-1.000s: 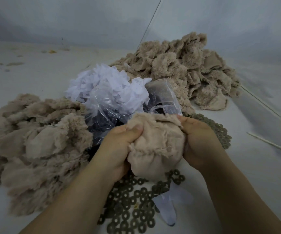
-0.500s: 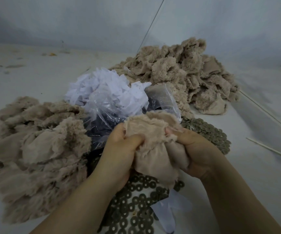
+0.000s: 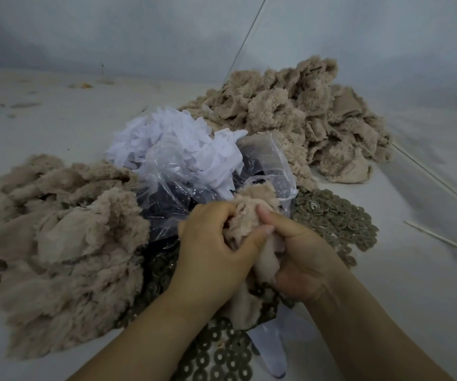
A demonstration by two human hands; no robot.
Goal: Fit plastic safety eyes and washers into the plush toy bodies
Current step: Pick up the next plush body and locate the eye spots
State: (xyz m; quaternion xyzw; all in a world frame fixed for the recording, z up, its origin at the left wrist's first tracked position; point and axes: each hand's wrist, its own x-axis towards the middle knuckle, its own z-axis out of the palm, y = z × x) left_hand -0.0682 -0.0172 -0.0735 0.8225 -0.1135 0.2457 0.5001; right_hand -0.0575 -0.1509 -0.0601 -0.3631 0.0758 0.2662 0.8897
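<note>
Plush piles flanking, bag ahead

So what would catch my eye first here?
Two hands, left hand and right hand, grip a beige plush skin in the middle. Heaps of plush skins lie at left and far right, with a clear bag between them and washers scattered around.

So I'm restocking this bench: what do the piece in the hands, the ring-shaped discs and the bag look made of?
Plush body, gripped by left hand and right hand: beige synthetic-looking fur, fuzzy pile, smooth woven backing. Washers: dull olive-grey rings, faint sheen; metal or plastic, unclear. Bag: thin clear plastic film, glossy creases, dark contents showing through.
</note>
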